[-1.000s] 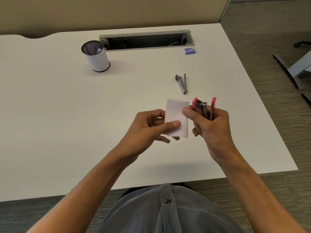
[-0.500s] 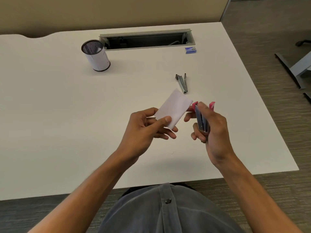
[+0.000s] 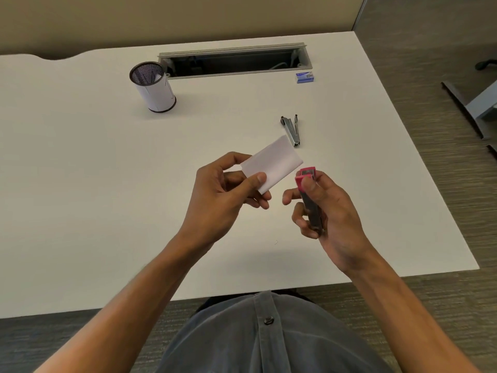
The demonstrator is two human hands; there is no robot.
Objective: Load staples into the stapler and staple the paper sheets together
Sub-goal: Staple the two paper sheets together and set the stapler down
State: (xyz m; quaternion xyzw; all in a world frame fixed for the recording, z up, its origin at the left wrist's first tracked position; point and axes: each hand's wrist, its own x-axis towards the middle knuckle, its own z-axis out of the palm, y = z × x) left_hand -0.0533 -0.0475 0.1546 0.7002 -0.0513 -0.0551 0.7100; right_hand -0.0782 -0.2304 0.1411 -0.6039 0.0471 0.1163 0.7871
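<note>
My left hand pinches a small stack of white paper sheets between thumb and fingers, holding it tilted above the white desk. My right hand grips a pink stapler, its pink nose pointing up and away, just right of the paper's lower corner and not touching it. The stapler's arms look closed together. A small blue staple box lies at the back right of the desk.
A metal staple remover lies on the desk just beyond the paper. A mesh pen cup stands at the back left, beside an open cable tray. The desk's right edge drops to carpet, with a chair base beyond.
The paper has tilted and lifted away to the left in my left hand. My right hand has drawn the stapler off the paper and turned it, and its arms have come together.
</note>
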